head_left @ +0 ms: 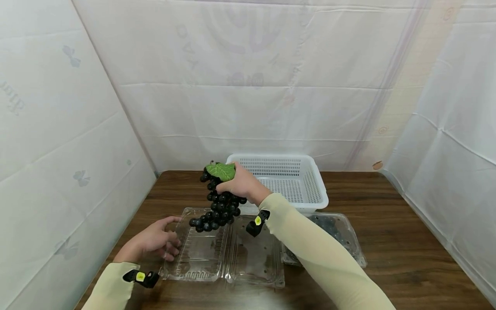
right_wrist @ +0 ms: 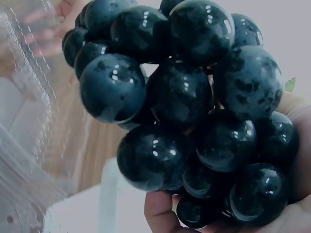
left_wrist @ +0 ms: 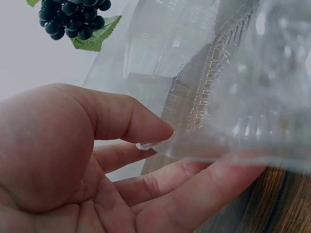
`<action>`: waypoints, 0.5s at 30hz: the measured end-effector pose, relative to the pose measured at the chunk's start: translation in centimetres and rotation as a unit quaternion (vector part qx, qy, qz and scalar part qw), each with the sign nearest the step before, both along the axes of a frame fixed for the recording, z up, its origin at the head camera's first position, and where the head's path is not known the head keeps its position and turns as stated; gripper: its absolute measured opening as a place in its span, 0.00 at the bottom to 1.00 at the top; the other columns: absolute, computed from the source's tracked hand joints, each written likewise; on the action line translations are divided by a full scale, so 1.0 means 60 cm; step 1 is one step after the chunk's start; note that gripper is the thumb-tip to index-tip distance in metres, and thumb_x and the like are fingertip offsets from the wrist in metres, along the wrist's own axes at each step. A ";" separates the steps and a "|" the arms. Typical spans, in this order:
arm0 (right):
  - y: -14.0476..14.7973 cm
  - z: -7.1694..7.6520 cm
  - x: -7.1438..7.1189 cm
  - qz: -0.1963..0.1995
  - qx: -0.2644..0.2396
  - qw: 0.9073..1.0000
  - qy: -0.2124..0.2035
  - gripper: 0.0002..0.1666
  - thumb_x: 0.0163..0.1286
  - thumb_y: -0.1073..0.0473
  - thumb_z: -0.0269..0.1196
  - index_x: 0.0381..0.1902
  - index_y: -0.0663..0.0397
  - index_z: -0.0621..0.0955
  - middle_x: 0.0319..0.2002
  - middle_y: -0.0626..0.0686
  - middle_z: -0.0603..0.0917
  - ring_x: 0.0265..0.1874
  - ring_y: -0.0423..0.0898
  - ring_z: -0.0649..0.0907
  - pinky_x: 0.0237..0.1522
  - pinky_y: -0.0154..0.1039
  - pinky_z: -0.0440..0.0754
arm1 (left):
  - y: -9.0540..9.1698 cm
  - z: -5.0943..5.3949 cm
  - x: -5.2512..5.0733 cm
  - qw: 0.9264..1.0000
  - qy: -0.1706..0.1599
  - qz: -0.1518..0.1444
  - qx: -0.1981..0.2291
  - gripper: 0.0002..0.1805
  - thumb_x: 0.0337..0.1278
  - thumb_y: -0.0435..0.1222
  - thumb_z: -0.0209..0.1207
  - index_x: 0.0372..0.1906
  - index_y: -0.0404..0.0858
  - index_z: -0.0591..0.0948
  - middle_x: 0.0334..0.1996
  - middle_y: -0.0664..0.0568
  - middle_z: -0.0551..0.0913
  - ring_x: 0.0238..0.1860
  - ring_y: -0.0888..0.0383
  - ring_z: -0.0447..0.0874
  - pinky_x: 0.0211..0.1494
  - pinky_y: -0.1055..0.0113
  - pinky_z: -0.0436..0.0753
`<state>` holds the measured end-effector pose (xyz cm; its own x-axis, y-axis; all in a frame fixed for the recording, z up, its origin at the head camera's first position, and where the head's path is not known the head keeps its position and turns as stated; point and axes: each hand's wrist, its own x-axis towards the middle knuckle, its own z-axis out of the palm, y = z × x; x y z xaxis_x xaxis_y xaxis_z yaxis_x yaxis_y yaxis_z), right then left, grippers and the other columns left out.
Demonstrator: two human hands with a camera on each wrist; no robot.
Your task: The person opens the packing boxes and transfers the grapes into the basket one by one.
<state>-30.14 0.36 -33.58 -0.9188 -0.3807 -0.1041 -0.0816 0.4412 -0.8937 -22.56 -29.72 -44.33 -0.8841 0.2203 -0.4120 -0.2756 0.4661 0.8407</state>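
Note:
My right hand (head_left: 244, 186) grips a bunch of dark grapes (head_left: 221, 209) with a green leaf (head_left: 221, 171) near its top, held above an opened clear plastic clamshell box (head_left: 255, 262). In the right wrist view the grapes (right_wrist: 180, 92) fill the middle, with parts of the hand (right_wrist: 301, 145) behind and below them. At the box's left edge is my left hand (head_left: 155, 239). The left wrist view shows that hand (left_wrist: 126, 160) pinching the rim of the clear plastic (left_wrist: 194, 150) between thumb and fingers.
Behind the clamshell stands a white perforated basket (head_left: 317, 183). To the right, partly under my right forearm, lies another clear box (head_left: 348, 234) with dark contents. The wooden table (head_left: 403, 224) is bounded by white sheeting (head_left: 248, 107) at the back and sides.

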 end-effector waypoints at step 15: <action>0.067 0.004 -0.061 -0.078 -0.051 0.996 0.010 0.53 0.59 0.57 0.73 0.78 0.52 0.59 0.66 0.58 0.72 0.59 0.56 0.76 0.58 0.54 0.80 | 0.010 -0.005 0.000 1.000 0.013 0.013 -0.008 0.37 0.69 0.27 0.50 0.80 0.34 0.54 0.42 0.33 0.83 0.29 0.46 0.88 0.31 0.49 0.90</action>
